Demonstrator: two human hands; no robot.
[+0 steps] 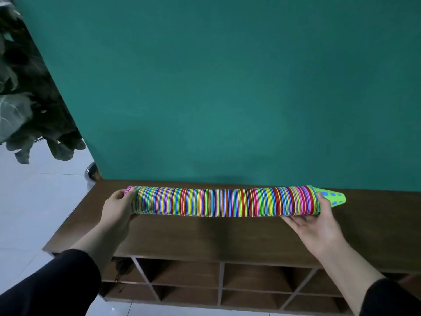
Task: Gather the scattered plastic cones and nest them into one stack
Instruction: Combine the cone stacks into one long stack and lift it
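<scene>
Nearest the camera, two dark sleeves (52,283) reach forward over a low wooden shelf unit with open cubbies (255,279). The left hand (118,208) curls its fingers and thumb round the left end of the stack (223,202), gripping it. The right hand (312,226) lies palm-up and flat under the right end, fingers straight, carrying rather than clutching. Between them the stack of cones stretches out sideways — a long, many-coloured row of rims, held just above the shelf top (182,236) and bowed slightly along its length. A green cone tip (333,197) with blue patches juts from the right end. Behind stands a teal wall (227,87), with dark leaves (27,110) at the far left.

No loose cones show, so the gathering looks about finished. The risk is the span — held only at its ends, the row may buckle in the middle and spill, and the flat right hand would do little to stop cones sliding off that end.
</scene>
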